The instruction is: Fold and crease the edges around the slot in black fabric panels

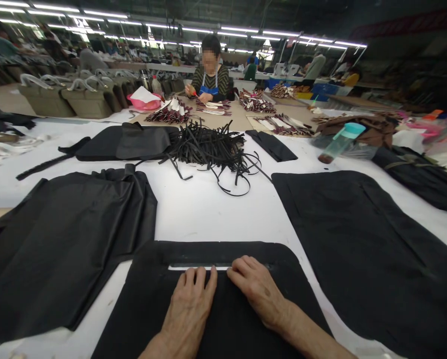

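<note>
A black panel [253,314] with rounded upper corners lies flat before me. Near its top edge runs a long narrow slot [176,268], with a white strip showing inside. My left hand [189,301] rests flat on the panel, fingers stretched out and their tips at the slot's lower edge. My right hand [255,284] is at the right part of the slot, its fingers curled together over the edge of the panel. The thumb side and whatever lies under those fingers are hidden.
Black sheets [66,239] lie stacked on the left, and another black panel [358,239] on the right. Beyond are a heap of black strips [208,144], a dark folded piece [272,144] and a bottle with a turquoise lid [341,142]. A co-worker [210,75] sits opposite.
</note>
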The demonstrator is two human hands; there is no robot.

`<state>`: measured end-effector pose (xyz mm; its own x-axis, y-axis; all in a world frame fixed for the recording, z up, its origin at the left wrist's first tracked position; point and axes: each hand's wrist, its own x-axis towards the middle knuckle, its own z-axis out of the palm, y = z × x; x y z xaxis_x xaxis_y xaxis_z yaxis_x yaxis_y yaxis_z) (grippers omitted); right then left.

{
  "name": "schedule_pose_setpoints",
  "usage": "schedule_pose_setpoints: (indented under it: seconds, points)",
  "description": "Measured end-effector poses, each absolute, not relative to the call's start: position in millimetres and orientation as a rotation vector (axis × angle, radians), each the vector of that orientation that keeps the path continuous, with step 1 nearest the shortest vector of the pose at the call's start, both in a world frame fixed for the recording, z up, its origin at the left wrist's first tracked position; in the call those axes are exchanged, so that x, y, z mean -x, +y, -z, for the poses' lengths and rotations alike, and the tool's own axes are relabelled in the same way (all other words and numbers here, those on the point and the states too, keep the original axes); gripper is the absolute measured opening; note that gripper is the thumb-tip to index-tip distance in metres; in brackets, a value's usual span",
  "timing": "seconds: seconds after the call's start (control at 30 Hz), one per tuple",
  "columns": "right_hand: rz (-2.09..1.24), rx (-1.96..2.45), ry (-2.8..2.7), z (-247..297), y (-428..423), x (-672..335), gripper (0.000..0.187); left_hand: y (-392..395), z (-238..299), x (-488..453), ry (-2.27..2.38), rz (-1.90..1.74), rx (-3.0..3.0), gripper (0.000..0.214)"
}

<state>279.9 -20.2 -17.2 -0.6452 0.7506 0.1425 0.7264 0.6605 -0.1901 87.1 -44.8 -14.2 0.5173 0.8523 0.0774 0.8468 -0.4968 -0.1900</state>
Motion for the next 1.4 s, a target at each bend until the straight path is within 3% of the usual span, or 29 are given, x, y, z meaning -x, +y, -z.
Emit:
schedule_pose_setpoints:
  seconds: [0.23, 0.4, 0.67, 0.93, 1.23, 1.4]
  points:
    - [0.075, 1.154, -2.746, 26, -21, -275, 0.011, -37, 29, -105, -1.206, 0.117, 2.643, 0.045]
    - [0.019, 1.147, -2.786, 22, -23, -290, 0.015, -42, 35, -103, -1.046, 0.148, 2.636, 0.047]
    - [-0.058, 1.185, -2.840, 14, -25, -312, 0.013, -48, 23, -118, -1.228, 0.108, 2.581, 0.046]
    - [-0.408, 1.553, -2.640, -11, -12, -320, 0.013, -41, 19, -124, -1.275, 0.132, 2.623, 0.045]
    - [-0.329, 1.550, -2.687, -7, -14, -315, 0.014, -27, 17, -141, -1.243, 0.192, 2.850, 0.032]
    - [-0.260, 1.457, -2.723, -2, -21, -323, 0.008, -27, 22, -141, -1.115, 0.246, 2.835, 0.037]
